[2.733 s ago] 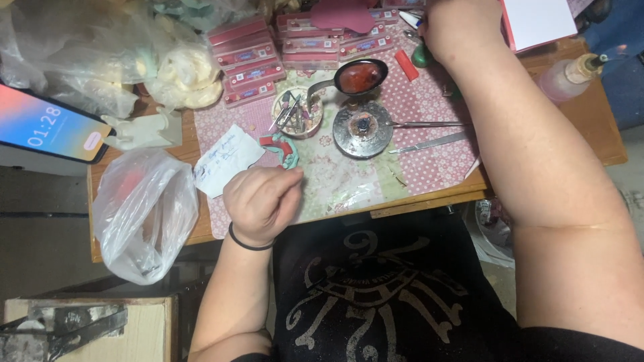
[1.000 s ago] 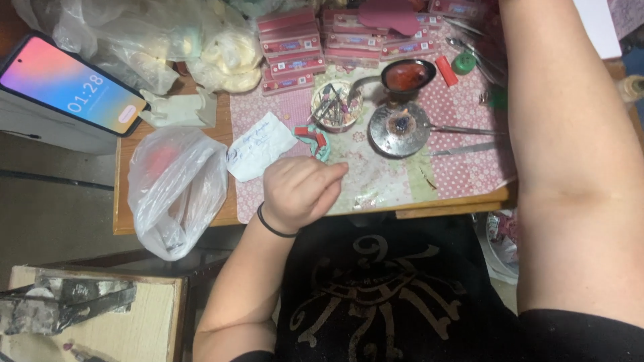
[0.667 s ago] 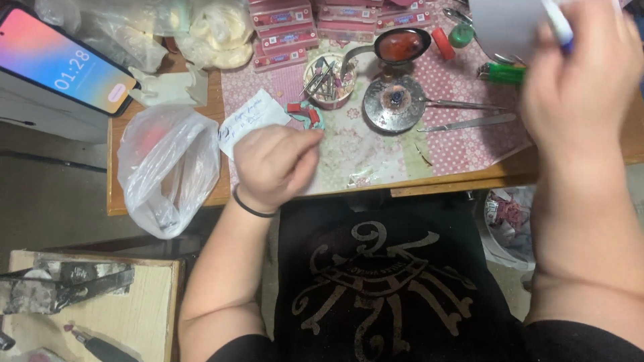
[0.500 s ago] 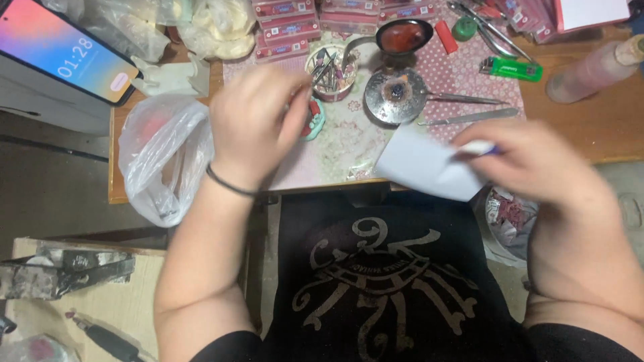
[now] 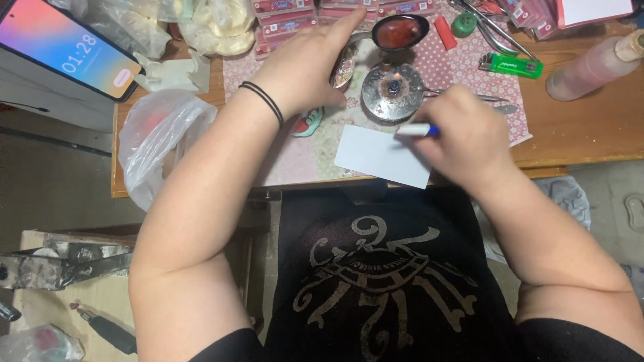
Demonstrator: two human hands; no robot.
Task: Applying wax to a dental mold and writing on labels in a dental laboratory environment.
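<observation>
the right hand (image 5: 463,137) is clenched around a white pen with a blue tip (image 5: 417,129), and its tip rests on the white card (image 5: 382,155) lying just to that hand's left, at the near edge of the counter (image 5: 570,134). the left hand (image 5: 305,64) reaches away from the body with fingers stretched flat, released, holding nothing that i can see; it hovers over or touches a small dish (image 5: 343,64) that it mostly hides.

the card juts over the counter's near edge, so pressure from the pen could tip it down into the lap. just beyond the right hand's knuckles sits a round metal burner (image 5: 392,100) with a small flame-like glow at its centre, and past that a dark spoon of red liquid (image 5: 399,31); a lifted wrist or a sliding card could meet the heat or knock the spoon. the left forearm crosses above a small red and teal piece (image 5: 307,124) and could sweep it.

free room is scarce: a plastic bag (image 5: 161,141) hangs off the counter to the left of the left arm, a green lighter (image 5: 510,65) and metal tools (image 5: 493,27) lie beyond the right hand, and a pink bottle (image 5: 594,64) lies further right. bare wood shows only to the right of the right hand.
</observation>
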